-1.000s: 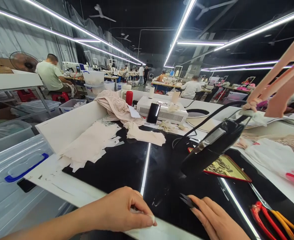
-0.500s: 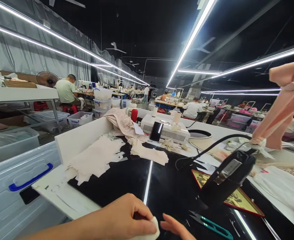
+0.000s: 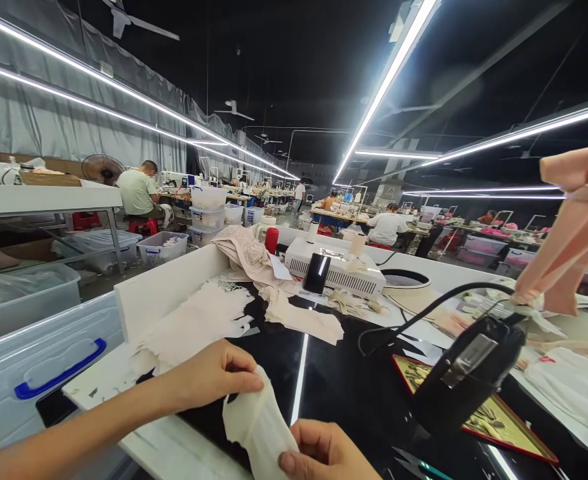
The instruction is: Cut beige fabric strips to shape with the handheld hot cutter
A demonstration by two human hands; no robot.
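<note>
Sewing workshop; seated workers (image 3: 137, 192); sewing machines (image 3: 172, 178); piled fabric pieces (image 3: 199, 321).

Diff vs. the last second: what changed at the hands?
Right hand let go of the snips, now lying on the black tabletop, and took hold of the cream fabric piece. Left hand moved forward and left, bringing more fabric into view, grip kept. Phone and fabric stack stayed put; camera view shifted.

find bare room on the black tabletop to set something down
Widest bare patch: the black tabletop between the cream strip, the right hand and the black device. Crowded: left, under the cream pieces; at the back, around the phone; right, around the tray.
</note>
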